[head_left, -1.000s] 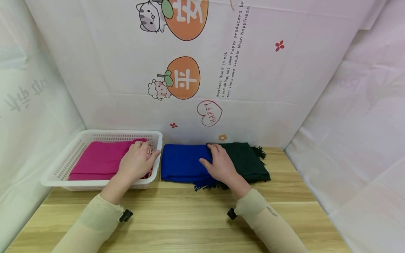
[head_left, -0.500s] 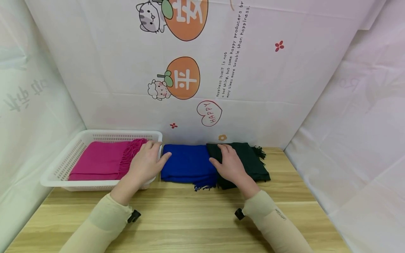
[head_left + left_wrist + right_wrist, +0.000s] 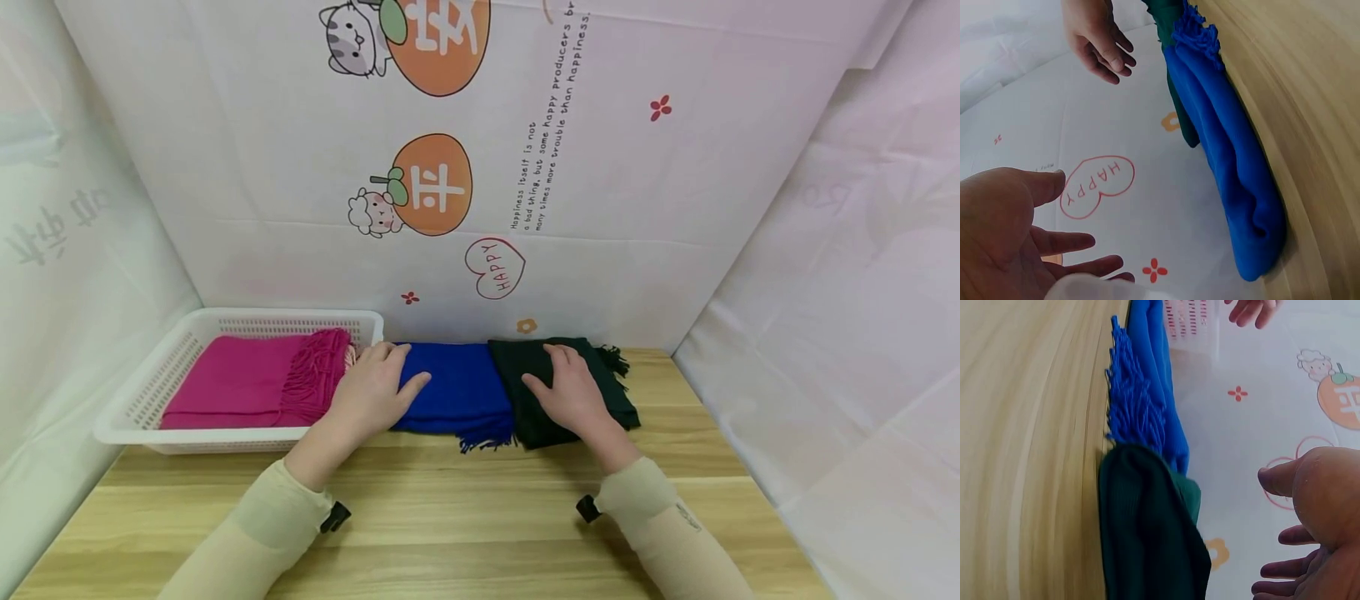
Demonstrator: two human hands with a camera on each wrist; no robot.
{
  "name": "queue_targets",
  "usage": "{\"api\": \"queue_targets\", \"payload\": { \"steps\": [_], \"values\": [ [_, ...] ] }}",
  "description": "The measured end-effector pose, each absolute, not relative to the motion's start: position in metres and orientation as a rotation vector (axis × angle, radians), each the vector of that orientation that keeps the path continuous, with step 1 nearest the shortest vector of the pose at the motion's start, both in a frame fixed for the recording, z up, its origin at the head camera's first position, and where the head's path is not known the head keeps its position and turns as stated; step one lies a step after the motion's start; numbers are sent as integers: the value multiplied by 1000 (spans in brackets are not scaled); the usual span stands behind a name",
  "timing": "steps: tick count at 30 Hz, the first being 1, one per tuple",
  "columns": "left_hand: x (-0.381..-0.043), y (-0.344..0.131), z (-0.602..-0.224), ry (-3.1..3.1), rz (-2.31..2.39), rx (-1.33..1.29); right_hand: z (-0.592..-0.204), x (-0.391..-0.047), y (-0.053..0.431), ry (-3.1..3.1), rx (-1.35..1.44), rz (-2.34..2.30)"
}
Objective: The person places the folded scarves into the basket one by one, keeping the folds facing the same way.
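Observation:
My left hand [image 3: 371,387] hovers over the right side of the white basket and the left end of a folded blue scarf [image 3: 459,387]. Its fingers are loosely spread and hold nothing. Above a folded dark green scarf [image 3: 536,421] is my right hand [image 3: 568,392], also relaxed and holding nothing. Both wrist views show a gap between the hands and the scarves. The green scarf's left edge overlaps the blue one's fringed end. Inside the basket lies a folded magenta scarf [image 3: 232,379] with its fringe to the right; the left hand hides part of the basket's right side.
The white plastic basket [image 3: 202,435] stands at the left back of the wooden table [image 3: 465,517]. A printed white cloth wall [image 3: 600,275] rises directly behind the scarves, with more white cloth on both sides.
Both hands have moved to the right. The left has gone from the basket's right part toward the blue scarf, the right from the blue-green overlap to over the green scarf.

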State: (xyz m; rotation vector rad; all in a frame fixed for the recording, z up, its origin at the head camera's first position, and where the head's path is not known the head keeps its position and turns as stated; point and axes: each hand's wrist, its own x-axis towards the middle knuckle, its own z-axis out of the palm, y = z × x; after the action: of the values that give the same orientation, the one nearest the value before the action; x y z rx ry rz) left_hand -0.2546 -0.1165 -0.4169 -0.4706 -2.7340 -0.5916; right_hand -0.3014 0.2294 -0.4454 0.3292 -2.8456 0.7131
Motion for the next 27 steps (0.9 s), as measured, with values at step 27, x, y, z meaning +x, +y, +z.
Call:
{"api": "queue_targets", "payload": {
  "steps": [27],
  "values": [
    [-261, -52, -432, -2807, -594, -617, -455, -313, 290, -2870, 165, 728]
  ]
}}
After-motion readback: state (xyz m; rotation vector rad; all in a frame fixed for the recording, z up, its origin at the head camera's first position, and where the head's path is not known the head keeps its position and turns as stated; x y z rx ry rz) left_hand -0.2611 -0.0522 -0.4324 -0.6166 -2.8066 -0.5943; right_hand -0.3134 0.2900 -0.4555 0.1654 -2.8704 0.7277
